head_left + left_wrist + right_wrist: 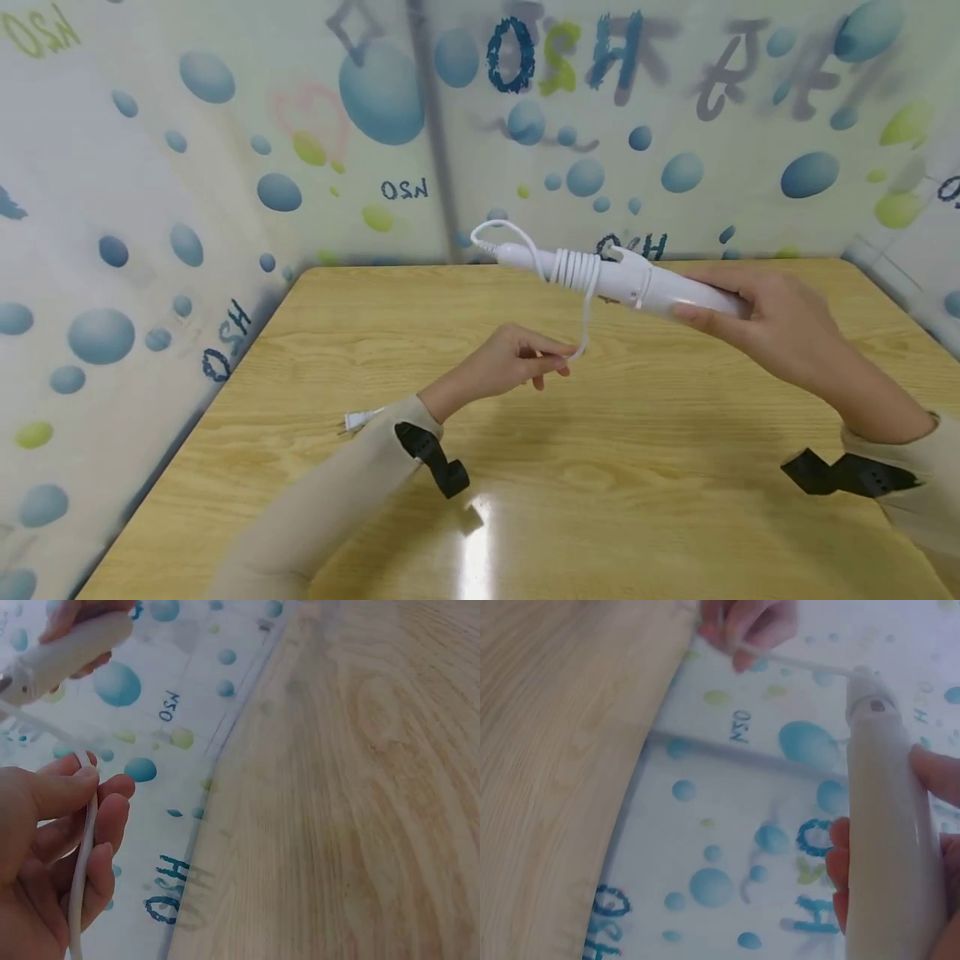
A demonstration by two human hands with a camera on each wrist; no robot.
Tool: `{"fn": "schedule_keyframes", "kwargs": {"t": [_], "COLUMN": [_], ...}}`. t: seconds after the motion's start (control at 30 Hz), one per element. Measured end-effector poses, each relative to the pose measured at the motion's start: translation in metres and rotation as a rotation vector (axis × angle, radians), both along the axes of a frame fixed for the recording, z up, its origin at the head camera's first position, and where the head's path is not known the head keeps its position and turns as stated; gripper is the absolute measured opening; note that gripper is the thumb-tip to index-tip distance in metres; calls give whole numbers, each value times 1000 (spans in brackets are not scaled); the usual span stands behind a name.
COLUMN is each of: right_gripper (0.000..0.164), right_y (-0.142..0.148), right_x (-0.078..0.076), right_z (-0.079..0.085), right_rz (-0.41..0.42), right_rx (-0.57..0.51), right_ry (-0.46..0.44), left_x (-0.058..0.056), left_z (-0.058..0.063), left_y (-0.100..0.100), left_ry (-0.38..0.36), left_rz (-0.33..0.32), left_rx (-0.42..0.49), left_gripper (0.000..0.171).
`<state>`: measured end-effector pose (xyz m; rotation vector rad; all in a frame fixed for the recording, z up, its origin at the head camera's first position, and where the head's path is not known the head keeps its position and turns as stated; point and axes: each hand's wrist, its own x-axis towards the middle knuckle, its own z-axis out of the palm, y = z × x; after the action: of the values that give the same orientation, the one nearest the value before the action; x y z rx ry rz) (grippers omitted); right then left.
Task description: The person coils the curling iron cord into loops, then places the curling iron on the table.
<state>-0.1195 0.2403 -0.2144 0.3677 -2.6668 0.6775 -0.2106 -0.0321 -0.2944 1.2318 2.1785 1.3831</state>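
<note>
Holding a white wand-shaped appliance (pixel 637 279) level above the table (pixel 525 467), the right hand (pixel 780 325) wraps its fingers and thumb round the thicker end, while the slimmer end points toward the back wall (pixel 315 125). A white cord (pixel 577 271) is coiled in several close turns round the middle of the appliance, and one loose loop arches off its far tip. From the coil a strand drops down to the left hand (pixel 510 362), which pinches it between thumb and curled fingers just below and in front of the appliance; the left wrist view shows the cord (pixel 84 855) running through that closed grip. The plug (pixel 358 419) lies on the table beside the left sleeve (pixel 330 500).
</note>
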Motion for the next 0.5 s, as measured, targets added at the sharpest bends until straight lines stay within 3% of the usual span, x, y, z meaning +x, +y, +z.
{"fn": "schedule_keyframes", "kwargs": {"t": [0.13,0.23,0.33,0.43,0.5], "right_gripper": [37,36,36,39,41], "right_y": [-4,-5,-6,-6,-4], "right_x": [8,11,13,18,22], "right_z": [3,4,3,-2,-5], "right_rz": [141,271,382,458,497], "right_rx": [-25,-49,-86,-110,-115], "right_ry": [-3,-9,-30,-48,-47], "left_x": [-16,-26,-31,-31,-32], "left_z": [1,4,6,7,8], "left_y": [-4,-8,-12,-13,-12], "left_ry": [-21,7,32,-31,-70], "left_rz": [23,45,44,13,-2], "left_rx": [15,7,92,197,186], "left_gripper": [24,18,10,12,14]}}
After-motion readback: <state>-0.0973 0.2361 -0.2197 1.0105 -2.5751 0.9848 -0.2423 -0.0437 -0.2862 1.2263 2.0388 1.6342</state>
